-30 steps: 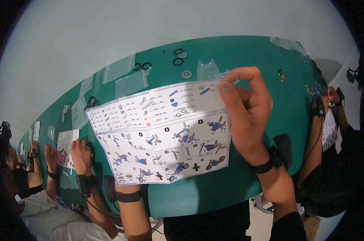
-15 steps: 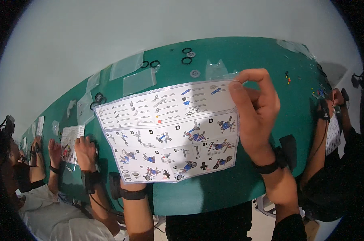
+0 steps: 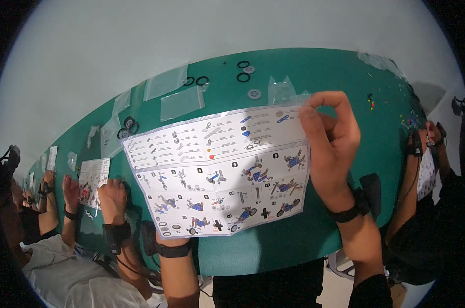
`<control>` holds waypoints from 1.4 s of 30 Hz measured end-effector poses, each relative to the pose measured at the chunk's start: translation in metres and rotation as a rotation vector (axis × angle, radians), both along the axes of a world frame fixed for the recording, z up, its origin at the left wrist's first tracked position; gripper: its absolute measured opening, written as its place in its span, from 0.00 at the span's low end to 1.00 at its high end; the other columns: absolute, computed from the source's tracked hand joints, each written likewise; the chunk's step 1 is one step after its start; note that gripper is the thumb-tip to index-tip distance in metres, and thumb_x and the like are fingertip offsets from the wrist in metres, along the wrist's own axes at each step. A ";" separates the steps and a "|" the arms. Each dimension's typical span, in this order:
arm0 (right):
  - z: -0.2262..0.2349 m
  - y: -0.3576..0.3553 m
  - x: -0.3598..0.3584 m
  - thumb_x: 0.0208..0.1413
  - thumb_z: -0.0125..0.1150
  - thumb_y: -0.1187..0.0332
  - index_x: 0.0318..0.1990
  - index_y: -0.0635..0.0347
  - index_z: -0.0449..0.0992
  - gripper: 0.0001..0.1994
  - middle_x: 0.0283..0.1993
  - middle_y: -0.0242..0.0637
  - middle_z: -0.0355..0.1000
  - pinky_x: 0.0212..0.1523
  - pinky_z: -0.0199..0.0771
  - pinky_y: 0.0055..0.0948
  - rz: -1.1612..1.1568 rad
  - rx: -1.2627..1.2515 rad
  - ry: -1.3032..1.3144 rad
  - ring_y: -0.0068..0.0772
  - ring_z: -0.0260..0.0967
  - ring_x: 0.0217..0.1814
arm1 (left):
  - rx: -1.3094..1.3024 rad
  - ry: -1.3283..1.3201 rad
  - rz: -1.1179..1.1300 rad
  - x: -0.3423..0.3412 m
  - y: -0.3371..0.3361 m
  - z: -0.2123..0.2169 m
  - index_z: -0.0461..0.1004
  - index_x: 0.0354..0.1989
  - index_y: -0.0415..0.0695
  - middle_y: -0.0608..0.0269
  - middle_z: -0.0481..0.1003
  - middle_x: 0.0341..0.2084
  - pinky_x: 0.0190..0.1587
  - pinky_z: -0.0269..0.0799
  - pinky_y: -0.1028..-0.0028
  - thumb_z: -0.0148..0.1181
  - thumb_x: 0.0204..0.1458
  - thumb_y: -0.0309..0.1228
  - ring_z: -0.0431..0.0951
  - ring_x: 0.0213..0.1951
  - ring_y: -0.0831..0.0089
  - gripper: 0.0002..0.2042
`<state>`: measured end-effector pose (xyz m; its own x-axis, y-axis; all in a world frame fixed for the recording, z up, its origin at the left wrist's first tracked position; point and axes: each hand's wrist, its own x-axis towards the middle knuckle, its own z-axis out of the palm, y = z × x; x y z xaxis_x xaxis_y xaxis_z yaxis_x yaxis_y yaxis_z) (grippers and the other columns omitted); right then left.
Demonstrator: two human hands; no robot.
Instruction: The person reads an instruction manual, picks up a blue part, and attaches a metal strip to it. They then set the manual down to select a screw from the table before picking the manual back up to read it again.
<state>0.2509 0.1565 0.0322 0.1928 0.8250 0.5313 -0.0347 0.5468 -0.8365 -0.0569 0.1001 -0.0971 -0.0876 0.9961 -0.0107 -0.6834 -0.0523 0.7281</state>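
Observation:
An unfolded instruction sheet (image 3: pixel 227 172), creased and printed with small parts and numbered assembly pictures, is held up above the table in front of me. My right hand (image 3: pixel 330 138) pinches its upper right corner between thumb and index finger, the other fingers curled. From the lower edge my left forearm (image 3: pixel 178 274), banded in black at the wrist, reaches up behind the sheet's lower left part. The paper hides my left hand and its fingers. Beyond the sheet's top edge lie black rings (image 3: pixel 243 77) and grey wheel discs (image 3: pixel 254 94).
Clear plastic bags (image 3: pixel 182 102) lie along the far side of the green table (image 3: pixel 273 254). Dark wheels (image 3: pixel 128 128) rest left of the sheet. Co-workers sit on both sides; one person's hand (image 3: pixel 112 197) is by another sheet (image 3: pixel 95 177). Small coloured parts (image 3: pixel 372 104) lie at right.
The sheet and my right hand have shifted slightly right and down in the picture. The table and the things on it have shifted a little too. My right hand keeps its pinch.

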 end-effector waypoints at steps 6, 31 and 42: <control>0.000 0.002 0.003 0.63 0.59 0.71 0.42 0.61 0.67 0.07 0.25 0.31 0.75 0.20 0.60 0.14 -0.001 0.008 -0.049 0.08 0.66 0.23 | 0.006 -0.004 -0.004 0.002 0.005 0.003 0.64 0.59 0.39 0.52 0.72 0.54 0.52 0.72 0.68 0.45 0.66 0.36 0.75 0.52 0.66 0.18; -0.017 0.004 0.008 0.61 0.58 0.76 0.41 0.64 0.70 0.04 0.32 0.28 0.70 0.28 0.62 0.16 -0.289 0.144 -0.317 0.11 0.60 0.27 | -0.033 -0.102 -0.173 0.041 -0.001 0.060 0.67 0.57 0.39 0.52 0.74 0.51 0.49 0.77 0.70 0.45 0.66 0.35 0.78 0.49 0.66 0.17; -0.029 0.019 0.022 0.61 0.57 0.77 0.41 0.65 0.69 0.04 0.36 0.34 0.73 0.34 0.71 0.20 -0.372 0.293 -0.486 0.17 0.72 0.33 | -0.018 -0.147 -0.187 0.058 0.025 0.089 0.68 0.56 0.39 0.51 0.76 0.50 0.47 0.79 0.70 0.46 0.66 0.34 0.80 0.48 0.66 0.16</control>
<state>0.2724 0.1754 0.0033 0.1185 0.5585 0.8210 0.5418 0.6565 -0.5248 0.0015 0.1253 -0.0079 0.1024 0.9944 -0.0276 -0.7790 0.0975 0.6195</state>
